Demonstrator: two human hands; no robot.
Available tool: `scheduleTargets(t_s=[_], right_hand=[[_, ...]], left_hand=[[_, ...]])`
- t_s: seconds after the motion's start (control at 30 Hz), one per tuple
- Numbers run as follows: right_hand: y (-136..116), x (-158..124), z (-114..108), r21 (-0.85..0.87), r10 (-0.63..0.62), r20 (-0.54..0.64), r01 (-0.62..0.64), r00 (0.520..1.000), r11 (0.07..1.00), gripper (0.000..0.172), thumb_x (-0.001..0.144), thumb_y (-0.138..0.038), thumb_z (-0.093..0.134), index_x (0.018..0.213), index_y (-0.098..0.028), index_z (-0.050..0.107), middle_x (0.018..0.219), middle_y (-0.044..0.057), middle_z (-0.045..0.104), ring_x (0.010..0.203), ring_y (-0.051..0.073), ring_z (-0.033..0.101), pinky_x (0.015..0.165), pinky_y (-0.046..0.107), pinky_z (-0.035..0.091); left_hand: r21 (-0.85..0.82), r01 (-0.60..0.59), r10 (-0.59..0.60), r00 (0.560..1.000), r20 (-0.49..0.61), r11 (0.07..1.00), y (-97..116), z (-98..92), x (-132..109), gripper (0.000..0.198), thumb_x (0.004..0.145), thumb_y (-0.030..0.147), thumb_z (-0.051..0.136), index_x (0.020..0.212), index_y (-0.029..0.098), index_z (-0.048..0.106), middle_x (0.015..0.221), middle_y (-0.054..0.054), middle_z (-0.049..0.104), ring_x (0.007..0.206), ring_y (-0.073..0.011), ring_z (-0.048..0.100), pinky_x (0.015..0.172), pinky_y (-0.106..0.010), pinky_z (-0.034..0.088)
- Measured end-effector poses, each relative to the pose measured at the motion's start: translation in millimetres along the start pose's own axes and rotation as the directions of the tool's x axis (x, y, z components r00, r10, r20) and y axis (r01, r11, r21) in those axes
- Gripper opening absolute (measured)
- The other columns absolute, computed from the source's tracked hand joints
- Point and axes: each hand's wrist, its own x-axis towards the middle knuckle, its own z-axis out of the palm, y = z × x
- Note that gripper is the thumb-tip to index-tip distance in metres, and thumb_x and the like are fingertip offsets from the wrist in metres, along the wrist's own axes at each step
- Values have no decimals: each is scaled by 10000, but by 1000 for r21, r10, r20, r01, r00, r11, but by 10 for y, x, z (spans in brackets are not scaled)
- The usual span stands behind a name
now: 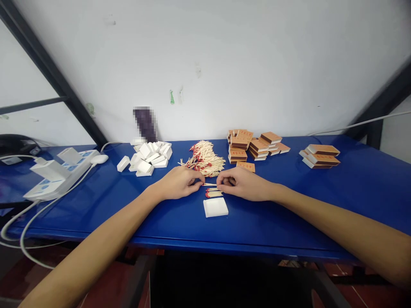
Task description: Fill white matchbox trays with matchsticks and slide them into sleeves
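Observation:
Between my two hands lies a single match (210,184), its red head at the fingertips of my left hand (181,182) and its plain end at those of my right hand (245,184). Both hands are closed in a pinch on it. Just below, several matches (214,193) form a small row, heads to the left. Nearer to me is a white matchbox tray (215,207), lying flat. A big loose heap of matches (207,160) spreads right behind my hands.
White trays (150,156) are piled at the back left. Orange-brown matchboxes (239,145) stand stacked behind my right hand, with another stack of matchboxes (321,156) farther right. A power strip (62,177) with plugs and cables occupies the left end of the blue table (272,226).

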Motion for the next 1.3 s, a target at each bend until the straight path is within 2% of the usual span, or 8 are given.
scheduleTargets(t_s=[0.13,0.23,0.33,0.47,0.63,0.83,1.07,1.3], right_hand=[[-4,-1,8,6,3,-23,-3,1000,1000,189,885,-314,534,833,-178,654,619,-34,518,552,104,416,553,238,310],[7,0,21,4,-4,-67,4,998,1000,168,891,-310,527,848,-184,631,601,-46,473,548,106,410,552,237,308],[18,4,31,-24,-15,-91,13,996,1000,140,888,-293,533,932,-193,621,613,-54,463,553,108,416,562,236,313],[4,10,26,-66,-11,-61,7,998,998,194,884,-276,542,1022,-183,642,615,-53,484,547,108,432,575,243,318],[-16,14,21,-92,-5,-25,3,1000,996,185,883,-255,516,963,-186,669,590,-54,486,531,106,433,564,243,302],[-7,8,9,-88,-3,-23,1,1000,996,225,821,-141,458,922,-186,654,592,-55,481,540,107,436,573,241,314],[-15,9,-6,-84,31,-12,-32,999,996,161,811,-171,489,882,-185,633,588,-57,474,530,104,428,560,239,310],[-14,7,0,-100,22,-30,-25,999,995,101,817,-166,498,809,-181,597,573,-58,461,516,95,411,551,236,300]], left_hand=[[-18,-1,2,1000,11,1000,22,2,9,213,898,203,513,984,178,706,736,1,682,591,-102,563,627,-212,387],[-28,5,-5,1000,19,1000,40,2,13,217,905,210,505,983,176,705,758,-3,689,596,-100,565,630,-212,393],[-30,-5,6,1000,21,1000,45,10,14,203,905,202,511,979,177,699,749,4,678,600,-97,558,631,-207,388],[-33,-21,22,999,24,999,49,23,11,191,911,205,513,972,184,693,733,9,667,600,-101,554,633,-206,381],[-41,-24,25,999,36,999,73,26,13,183,907,215,527,980,196,694,740,12,669,605,-98,557,629,-200,377],[-45,-32,33,999,34,999,99,23,5,174,904,218,529,958,187,692,705,13,650,585,-96,537,613,-201,366],[-44,-36,38,999,34,998,94,27,3,178,910,222,517,960,186,684,715,16,648,585,-94,534,611,-207,357],[-19,3,-3,1000,5,1000,73,29,2,117,887,228,548,823,179,633,621,44,566,529,-84,464,561,-210,290]])
